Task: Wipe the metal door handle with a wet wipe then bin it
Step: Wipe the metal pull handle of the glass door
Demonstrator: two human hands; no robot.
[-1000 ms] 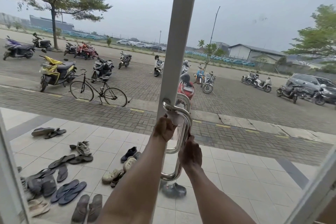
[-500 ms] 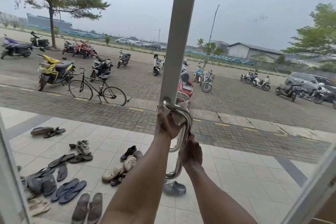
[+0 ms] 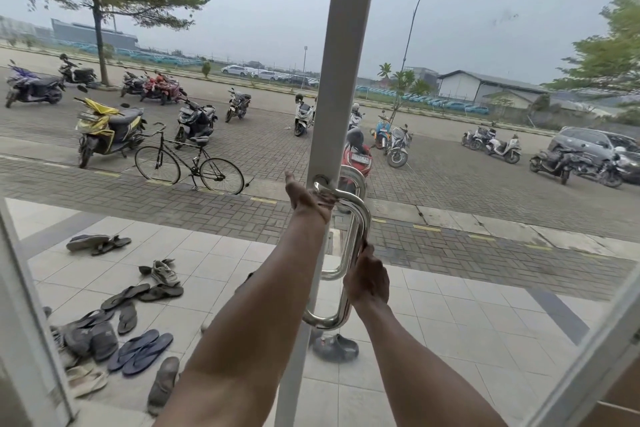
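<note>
The polished metal door handle (image 3: 356, 229) is a D-shaped bar on the white door frame (image 3: 346, 62). My left hand (image 3: 304, 198) is at the handle's top bend, beside the upper mount. Its fingers curl over the bar and the thumb points up. A small pale patch of the wet wipe (image 3: 325, 198) shows under those fingers; the remainder of the wipe is hidden. My right hand (image 3: 367, 279) is closed around the lower part of the vertical bar. No bin is in view.
Glass panes fill both sides of the frame. A second handle (image 3: 356, 177) sits on the outer face. Outside are several sandals and shoes (image 3: 138, 350) on pale tiles, a grey clog (image 3: 336, 347) below the handle, a bicycle (image 3: 188, 165) and several parked scooters.
My left hand has slid up the handle from the upper vertical part to the top bend by the mount. My right hand has kept its grip low on the bar.
</note>
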